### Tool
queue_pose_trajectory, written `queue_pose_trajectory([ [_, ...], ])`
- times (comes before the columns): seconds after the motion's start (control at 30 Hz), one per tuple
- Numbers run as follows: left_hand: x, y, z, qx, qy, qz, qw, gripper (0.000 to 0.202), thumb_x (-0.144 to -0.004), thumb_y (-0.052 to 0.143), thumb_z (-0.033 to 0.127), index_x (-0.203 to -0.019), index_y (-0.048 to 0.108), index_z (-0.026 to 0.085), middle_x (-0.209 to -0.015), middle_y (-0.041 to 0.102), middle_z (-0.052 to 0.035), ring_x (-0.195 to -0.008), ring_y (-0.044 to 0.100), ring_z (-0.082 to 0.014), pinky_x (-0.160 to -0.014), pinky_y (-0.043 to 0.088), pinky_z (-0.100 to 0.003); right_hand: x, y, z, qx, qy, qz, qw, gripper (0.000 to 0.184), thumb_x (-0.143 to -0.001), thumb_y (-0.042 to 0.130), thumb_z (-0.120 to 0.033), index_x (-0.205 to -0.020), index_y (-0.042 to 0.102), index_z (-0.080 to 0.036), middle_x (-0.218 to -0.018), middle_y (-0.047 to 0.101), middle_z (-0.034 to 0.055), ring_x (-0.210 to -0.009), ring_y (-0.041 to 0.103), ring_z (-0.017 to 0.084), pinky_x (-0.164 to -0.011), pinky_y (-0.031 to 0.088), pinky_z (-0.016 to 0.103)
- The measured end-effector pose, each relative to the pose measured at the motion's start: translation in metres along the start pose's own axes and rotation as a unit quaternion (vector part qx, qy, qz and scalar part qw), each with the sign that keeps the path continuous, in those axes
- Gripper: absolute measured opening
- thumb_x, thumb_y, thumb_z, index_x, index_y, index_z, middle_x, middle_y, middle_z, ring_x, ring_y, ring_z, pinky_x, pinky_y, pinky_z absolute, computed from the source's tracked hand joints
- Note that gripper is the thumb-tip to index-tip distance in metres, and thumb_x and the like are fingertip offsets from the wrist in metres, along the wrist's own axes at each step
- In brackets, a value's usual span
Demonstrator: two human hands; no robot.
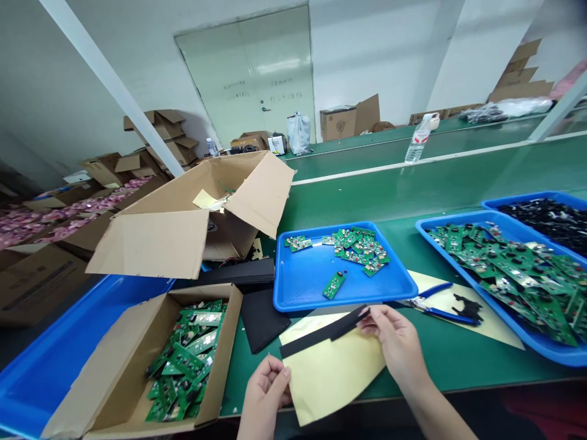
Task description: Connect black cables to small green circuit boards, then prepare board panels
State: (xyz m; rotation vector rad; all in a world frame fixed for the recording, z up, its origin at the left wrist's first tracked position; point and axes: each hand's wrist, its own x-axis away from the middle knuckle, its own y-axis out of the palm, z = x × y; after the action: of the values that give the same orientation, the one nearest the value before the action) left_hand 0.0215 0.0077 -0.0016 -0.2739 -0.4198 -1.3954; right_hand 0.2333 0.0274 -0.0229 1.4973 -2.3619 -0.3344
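Note:
A pale yellow backing sheet (pixel 337 376) is held up over the front edge of the green bench, with a black strip (pixel 312 334) along its upper edge. My left hand (pixel 268 388) pinches the sheet's left side between thumb and fingers. At the other end, my right hand (pixel 397 342) is closed on a second, shorter black strip (pixel 346 324), which lies at a slight angle to the first. Whether this strip is fully off the sheet I cannot tell. Just beyond my hands is a blue tray (pixel 302 293) with small green circuit boards (pixel 362 244); one board (pixel 334 285) lies apart.
Left stands an open carton (pixel 233 305) of circuit boards, with folded black sheets (pixel 263 318) beside it. A larger open box (pixel 151 244) is behind. Blue-handled pliers (pixel 435 302) lie right, near another board-filled tray (pixel 486 293). A water bottle (pixel 416 143) stands on the ledge.

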Motion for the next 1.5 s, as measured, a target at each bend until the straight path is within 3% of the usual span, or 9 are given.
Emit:
queue_pose_trajectory([
  [0.27,-0.015,-0.001,0.008,-0.164,0.071,0.027,0.983,0.029,-0.060,0.059,0.043,-0.057,0.046,0.018,-0.045,0.044,0.0064,-0.039,0.037,-0.0071,-0.039,0.029,-0.017,-0.028,-0.076,-0.039,-0.169,-0.067,0.222,0.958,0.009,-0.062,0.064,-0.020,-0.067,0.059,-0.014,-0.063,0.061,-0.0013,-0.057,0.056,0.009,-0.050,0.045,0.019],
  [0.47,-0.028,0.000,0.005,-0.359,0.161,0.061,0.917,0.020,-0.071,0.046,0.035,-0.059,0.045,0.019,-0.050,0.045,0.0051,-0.038,0.037,-0.0081,-0.042,0.028,-0.020,-0.024,-0.104,-0.094,-0.198,-0.180,0.372,0.889,0.017,-0.067,0.046,-0.013,-0.056,0.059,-0.017,-0.062,0.057,0.0016,-0.064,0.057,0.014,-0.081,0.041,0.036],
  [0.57,-0.029,0.000,0.012,-0.491,0.159,0.051,0.855,0.017,-0.076,0.040,0.030,-0.061,0.042,0.021,-0.051,0.046,0.0039,-0.041,0.043,-0.0109,-0.044,0.028,-0.022,-0.014,-0.103,-0.112,-0.164,-0.224,0.356,0.892,0.019,-0.068,0.046,-0.016,-0.055,0.059,-0.020,-0.065,0.058,0.0028,-0.066,0.058,0.018,-0.086,0.038,0.043],
  [0.73,-0.029,0.017,0.048,-0.680,0.234,0.069,0.691,0.020,-0.081,0.035,0.031,-0.075,0.050,0.019,-0.071,0.056,-0.0052,-0.065,0.057,-0.0193,-0.053,0.037,-0.025,0.002,-0.097,-0.113,-0.071,-0.270,0.324,0.904,0.013,-0.061,0.051,-0.014,-0.058,0.060,-0.022,-0.060,0.061,0.0032,-0.057,0.058,0.021,-0.069,0.043,0.045],
  [0.83,-0.041,0.052,0.069,-0.684,0.315,0.020,0.658,0.025,-0.084,0.034,0.032,-0.091,0.053,0.017,-0.089,0.058,-0.0086,-0.086,0.058,-0.0210,-0.068,0.041,-0.026,0.007,-0.099,-0.107,-0.065,-0.256,0.302,0.916,0.010,-0.060,0.054,-0.015,-0.062,0.063,-0.020,-0.059,0.062,0.0024,-0.057,0.060,0.019,-0.062,0.047,0.039],
  [0.97,-0.069,0.108,0.082,-0.732,0.303,-0.074,0.605,0.029,-0.082,0.039,0.031,-0.097,0.056,0.013,-0.095,0.060,-0.0127,-0.092,0.057,-0.0255,-0.075,0.041,-0.030,0.011,-0.104,-0.099,-0.103,-0.206,0.281,0.932,0.007,-0.062,0.060,-0.019,-0.068,0.063,-0.019,-0.062,0.065,0.0011,-0.059,0.061,0.016,-0.061,0.050,0.032],
  [1.17,-0.099,0.136,0.087,-0.734,0.259,-0.131,0.614,0.026,-0.078,0.039,0.031,-0.085,0.058,0.015,-0.087,0.064,-0.0130,-0.085,0.061,-0.0277,-0.068,0.042,-0.032,0.015,-0.123,-0.086,-0.153,-0.148,0.248,0.945,0.013,-0.066,0.065,-0.028,-0.072,0.062,-0.017,-0.061,0.063,0.0017,-0.057,0.061,0.016,-0.055,0.051,0.030],
  [1.33,-0.114,0.138,0.109,-0.684,0.260,-0.123,0.671,0.027,-0.069,0.045,0.038,-0.077,0.059,0.017,-0.074,0.065,-0.0100,-0.072,0.063,-0.0272,-0.063,0.043,-0.032,0.006,-0.139,-0.077,-0.157,-0.126,0.243,0.949,0.018,-0.070,0.064,-0.033,-0.076,0.061,-0.016,-0.056,0.060,0.0008,-0.050,0.056,0.014,-0.047,0.047,0.025],
  [1.5,-0.087,0.195,0.119,-0.559,0.351,-0.231,0.714,0.028,-0.060,0.055,0.040,-0.079,0.060,0.020,-0.069,0.063,-0.0047,-0.066,0.059,-0.0223,-0.061,0.044,-0.030,-0.008,-0.144,-0.078,-0.170,-0.125,0.212,0.954,0.019,-0.071,0.061,-0.037,-0.070,0.055,-0.018,-0.057,0.060,0.0006,-0.052,0.057,0.015,-0.050,0.047,0.026],
])
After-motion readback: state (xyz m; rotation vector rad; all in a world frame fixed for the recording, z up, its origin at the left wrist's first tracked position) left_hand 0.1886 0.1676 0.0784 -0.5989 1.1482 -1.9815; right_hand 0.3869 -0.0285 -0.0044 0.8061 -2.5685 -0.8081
